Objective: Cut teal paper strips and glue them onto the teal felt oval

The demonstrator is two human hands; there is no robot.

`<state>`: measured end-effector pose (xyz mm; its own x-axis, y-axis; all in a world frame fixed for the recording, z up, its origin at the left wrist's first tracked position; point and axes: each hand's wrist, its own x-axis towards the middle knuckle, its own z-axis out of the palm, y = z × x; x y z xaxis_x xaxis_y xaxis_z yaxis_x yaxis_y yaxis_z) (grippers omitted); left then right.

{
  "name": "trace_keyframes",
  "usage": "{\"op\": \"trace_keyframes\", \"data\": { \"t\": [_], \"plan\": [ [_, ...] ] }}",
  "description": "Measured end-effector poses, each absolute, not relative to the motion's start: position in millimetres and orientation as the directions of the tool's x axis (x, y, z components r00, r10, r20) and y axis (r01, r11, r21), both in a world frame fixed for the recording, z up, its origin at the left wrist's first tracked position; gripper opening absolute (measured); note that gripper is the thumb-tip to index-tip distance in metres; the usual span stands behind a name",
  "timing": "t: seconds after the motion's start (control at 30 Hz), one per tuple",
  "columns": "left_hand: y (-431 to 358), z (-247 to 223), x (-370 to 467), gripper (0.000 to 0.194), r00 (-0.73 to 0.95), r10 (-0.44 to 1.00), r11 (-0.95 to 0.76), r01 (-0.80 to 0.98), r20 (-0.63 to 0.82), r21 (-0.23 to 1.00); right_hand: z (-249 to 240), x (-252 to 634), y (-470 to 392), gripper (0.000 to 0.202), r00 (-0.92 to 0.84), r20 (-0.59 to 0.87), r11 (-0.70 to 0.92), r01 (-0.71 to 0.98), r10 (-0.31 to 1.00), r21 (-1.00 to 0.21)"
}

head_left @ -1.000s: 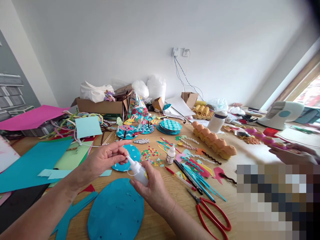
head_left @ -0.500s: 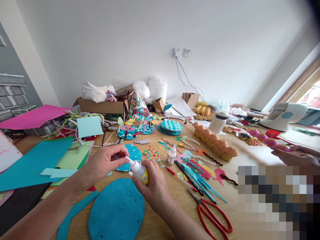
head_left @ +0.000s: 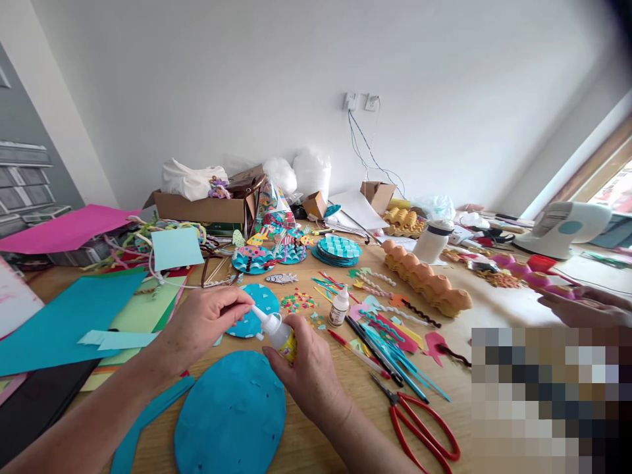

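Observation:
My right hand (head_left: 311,368) is wrapped round a glue bottle (head_left: 280,334) with a clear body, a yellow label and a long white nozzle. It is tilted, nozzle up and to the left, its small cap hanging loose at the side. My left hand (head_left: 210,319) is pinched closed at the nozzle's tip; whatever lies between its fingertips is too small or hidden to name. Behind them is a blue paper disc (head_left: 259,299) with pale patches, partly covered by my hands. A larger plain blue disc (head_left: 230,415) lies on the table in front of me.
Red-handled scissors (head_left: 424,428), pens (head_left: 375,352) and a small white bottle (head_left: 338,308) lie or stand to the right. Paper confetti (head_left: 297,301) is scattered beyond my hands. Coloured sheets (head_left: 64,322) spread leftward. Another person's hand (head_left: 582,306) holds a painted egg-carton strip (head_left: 546,283).
My left fingers have shifted slightly and a small bluish bit near them no longer shows. The glue bottle has moved slightly right and stays in my right hand.

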<state>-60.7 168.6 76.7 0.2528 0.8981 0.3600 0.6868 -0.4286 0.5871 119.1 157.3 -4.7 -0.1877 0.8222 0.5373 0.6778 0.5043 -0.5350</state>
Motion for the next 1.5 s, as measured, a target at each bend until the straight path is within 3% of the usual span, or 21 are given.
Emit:
{"op": "trace_keyframes", "data": {
  "t": [0.3,0.43,0.57,0.77,0.97,1.27,1.5],
  "plan": [
    [169,74,-57,0.023,0.246,0.878,-0.453,0.704,0.411,0.547,-5,118,159,0.027,-0.155,0.52,0.481,0.655,0.84,-0.583],
    [171,73,-55,0.023,0.211,0.897,-0.424,0.661,0.389,0.619,-8,118,159,0.028,-0.152,0.508,0.472,0.652,0.848,-0.594],
    [172,72,-57,0.022,0.228,0.929,-0.368,0.526,0.29,0.767,-4,119,158,0.032,-0.18,0.51,0.497,0.629,0.841,-0.598],
    [173,73,-63,0.041,0.282,0.941,-0.289,0.394,0.185,0.872,3,121,156,0.026,-0.207,0.552,0.553,0.593,0.807,-0.585],
    [174,69,-62,0.027,0.274,0.958,-0.198,0.401,0.09,0.895,-2,121,158,0.025,-0.197,0.576,0.56,0.608,0.793,-0.563],
    [175,67,-58,0.016,0.268,0.948,-0.271,0.408,0.169,0.872,-6,119,162,0.032,-0.186,0.587,0.536,0.676,0.788,-0.505],
    [174,69,-59,0.017,0.241,0.965,-0.192,0.382,0.103,0.904,-9,120,159,0.036,-0.204,0.56,0.516,0.708,0.803,-0.481]
  ]
}}
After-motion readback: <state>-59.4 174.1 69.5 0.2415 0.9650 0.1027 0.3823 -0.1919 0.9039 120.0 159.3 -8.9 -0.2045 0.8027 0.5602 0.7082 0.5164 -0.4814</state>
